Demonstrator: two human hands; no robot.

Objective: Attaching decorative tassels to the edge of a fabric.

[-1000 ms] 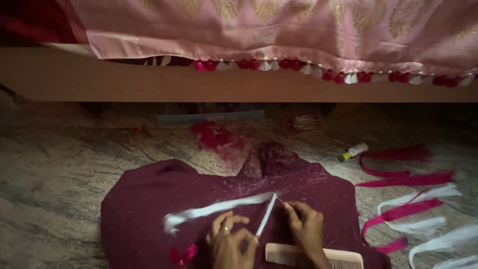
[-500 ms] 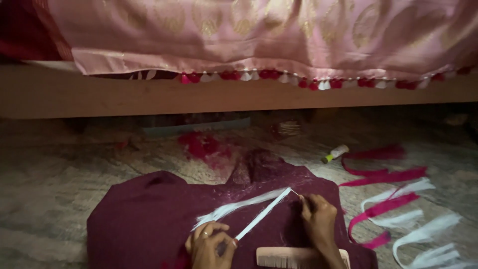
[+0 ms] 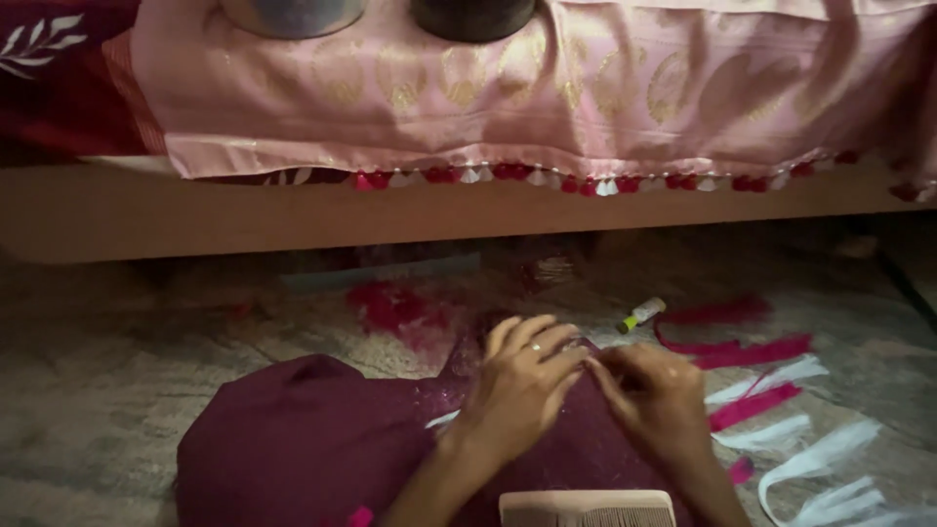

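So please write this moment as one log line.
left hand: meets right hand | over: maroon cloth | near: comb, pink and white thread strips

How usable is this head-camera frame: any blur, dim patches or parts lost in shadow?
Head view: dim, warm light overall; the left hand and right hand are soft with motion blur, so whatever is between the fingertips cannot be made out; the gap under the wooden bed frame falls into deep shadow; the pink cloth is brightest; no glare.

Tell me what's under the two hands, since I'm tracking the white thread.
The left hand and right hand meet over maroon cloth. A white thread end peeks out; the rest is covered.
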